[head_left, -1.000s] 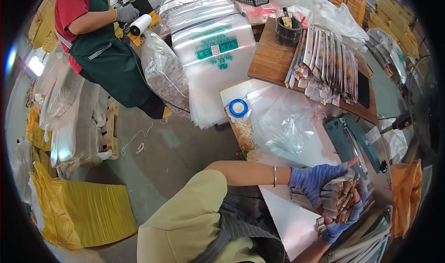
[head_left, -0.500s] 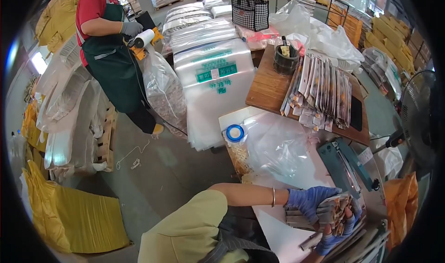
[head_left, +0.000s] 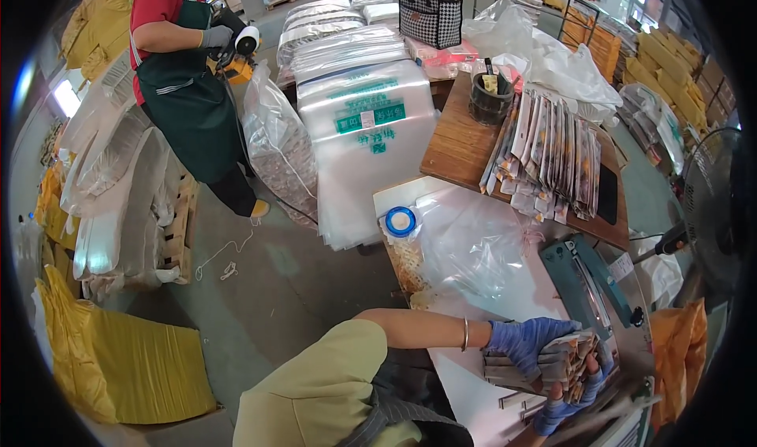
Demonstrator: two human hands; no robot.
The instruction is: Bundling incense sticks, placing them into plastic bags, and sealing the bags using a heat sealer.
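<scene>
Both my hands wear bluish-purple gloves and grip a bundle of narrow, flat grey-brown packets over the white table. My left hand presses on the bundle from above, its arm bare with a bracelet. Around the bundle's right end and underside wraps my right hand, partly hidden by the packets. Loose strips lie beneath on the table. Just beyond my hands stands a teal bag sealer. Clear plastic bags are spread to its left.
A wooden board bears a dark cup and rows of printed packets. A blue tape roll lies near the table's left edge. A fan stands at right. Far left, a co-worker in a green apron holds a tool beside a filled sack.
The co-worker's hand and tool have shifted slightly. More of the strips under my bundle shows, and the near right stack looks moved. My hands keep their hold on the packets.
</scene>
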